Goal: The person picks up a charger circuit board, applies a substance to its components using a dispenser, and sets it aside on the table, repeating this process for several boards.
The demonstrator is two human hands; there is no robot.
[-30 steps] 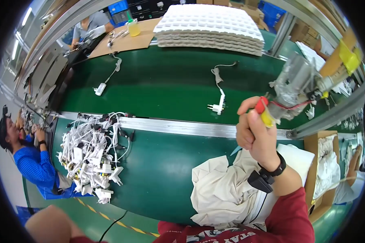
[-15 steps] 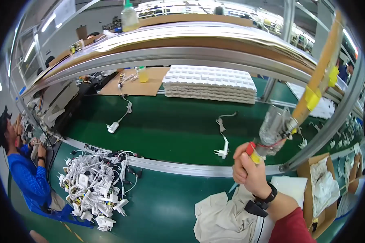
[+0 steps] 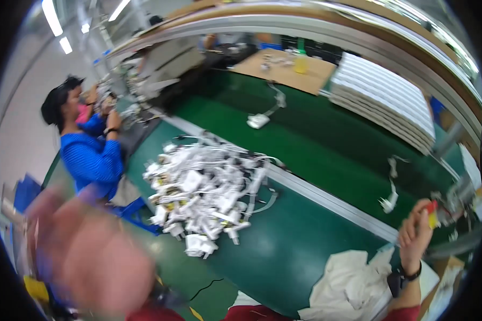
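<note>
My right hand [image 3: 414, 238] is closed round a slim tool with a red and yellow end [image 3: 432, 215]. Its exact kind does not show. The hand is at the right, above the bench edge, beside a clear plastic holder [image 3: 456, 197] blurred near the frame post. Below it lies a crumpled off-white cloth [image 3: 353, 283]. At the lower left my left hand [image 3: 99, 257] is raised close to the camera, and motion smears its fingers. A heap of white plug adapters with cords [image 3: 195, 192] lies on the green bench [image 3: 268, 257] between my hands.
On the green conveyor [image 3: 316, 134] lie single adapters, one at the left [image 3: 258, 121] and one at the right [image 3: 391, 202]. Stacked white trays [image 3: 383, 96] stand behind, beside a brown board [image 3: 284, 67] with a green-topped bottle [image 3: 301, 63]. A co-worker in blue [image 3: 91, 155] works at the left.
My view has swung left, so the heap and conveyor appear farther right. My left hand has come into view, blurred. My right hand still grips the red and yellow tool.
</note>
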